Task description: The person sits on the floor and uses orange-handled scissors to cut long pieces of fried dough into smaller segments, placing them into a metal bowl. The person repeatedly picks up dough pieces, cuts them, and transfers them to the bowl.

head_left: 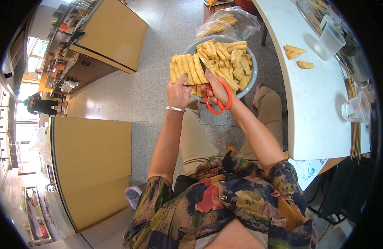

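Note:
In the head view, my left hand (179, 93) grips a ridged golden slab of fried food, seemingly fried tofu (185, 69), by its lower edge. My right hand (217, 88) holds scissors with orange-red handles (229, 101), whose dark blades reach to the slab's right part. Below the slab is a pale round basin (254, 76) heaped with cut golden strips (222, 59). Part of the basin's left side is hidden by the slab and my hands.
Beyond the basin lies a clear plastic bag (245, 23) with more ridged slabs. The white table (315, 133) on the right bears two golden pieces (294, 52), plastic cups (330, 42) and thin wooden skewers (355, 137). Wooden cabinets (95, 149) stand left; a person (42, 104) is far off.

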Available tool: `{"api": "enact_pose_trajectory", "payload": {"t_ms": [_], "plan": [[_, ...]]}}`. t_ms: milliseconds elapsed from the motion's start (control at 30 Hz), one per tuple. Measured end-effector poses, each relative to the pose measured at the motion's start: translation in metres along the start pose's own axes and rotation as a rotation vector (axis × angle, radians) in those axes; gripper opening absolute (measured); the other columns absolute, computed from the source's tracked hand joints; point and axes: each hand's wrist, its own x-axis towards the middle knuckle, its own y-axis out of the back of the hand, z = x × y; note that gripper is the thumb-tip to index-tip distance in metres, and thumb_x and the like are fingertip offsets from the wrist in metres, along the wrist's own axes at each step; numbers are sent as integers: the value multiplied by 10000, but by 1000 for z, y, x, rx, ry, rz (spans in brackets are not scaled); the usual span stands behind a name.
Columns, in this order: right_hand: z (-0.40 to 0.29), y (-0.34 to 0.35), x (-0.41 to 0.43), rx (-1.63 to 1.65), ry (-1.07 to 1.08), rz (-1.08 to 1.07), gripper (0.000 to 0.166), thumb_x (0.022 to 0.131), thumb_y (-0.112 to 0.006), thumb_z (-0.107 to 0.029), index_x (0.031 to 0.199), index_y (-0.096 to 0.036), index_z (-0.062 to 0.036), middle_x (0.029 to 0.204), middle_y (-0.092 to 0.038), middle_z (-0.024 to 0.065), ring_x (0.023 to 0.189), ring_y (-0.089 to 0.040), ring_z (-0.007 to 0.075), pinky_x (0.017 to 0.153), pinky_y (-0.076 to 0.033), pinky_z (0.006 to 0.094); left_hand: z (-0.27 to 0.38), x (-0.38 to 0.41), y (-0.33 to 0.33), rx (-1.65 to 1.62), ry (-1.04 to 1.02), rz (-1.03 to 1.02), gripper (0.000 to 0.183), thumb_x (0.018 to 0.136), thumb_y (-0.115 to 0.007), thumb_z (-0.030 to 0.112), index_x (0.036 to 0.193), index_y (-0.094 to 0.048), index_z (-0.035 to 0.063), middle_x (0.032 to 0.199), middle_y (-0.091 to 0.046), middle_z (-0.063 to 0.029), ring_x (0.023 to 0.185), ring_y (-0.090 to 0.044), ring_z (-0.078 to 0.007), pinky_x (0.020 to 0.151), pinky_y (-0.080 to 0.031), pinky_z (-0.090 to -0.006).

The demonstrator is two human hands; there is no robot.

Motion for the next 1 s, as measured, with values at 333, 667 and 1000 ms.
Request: {"api": "enact_pose_trajectory", "payload": {"t_ms": [333,667,1000], "plan": [[11,15,30,261,-228,1,587,842,-334,-657,750,-472,-93,494,-372,-44,363,-323,73,400,-314,250,-10,12,19,40,51,65,363,838,-453,-19,1198,-413,-32,1163,-521,-168,1041,-543,-314,862,-466,-479],[5,19,1,127,-149,-156,593,869,-330,-614,840,-496,-46,559,-435,-10,438,-402,112,431,-344,237,-3,10,22,30,-6,45,367,842,-463,-11,1205,-410,-22,1164,-521,-166,1033,-546,-314,848,-466,-467],[34,16,-56,-856,187,94,628,830,-396,-636,815,-494,-17,604,-466,36,508,-469,147,482,-390,298,4,3,-2,-9,-22,92,345,819,-524,-42,1151,-436,-23,1103,-547,-150,975,-568,-282,812,-484,-429]]}}
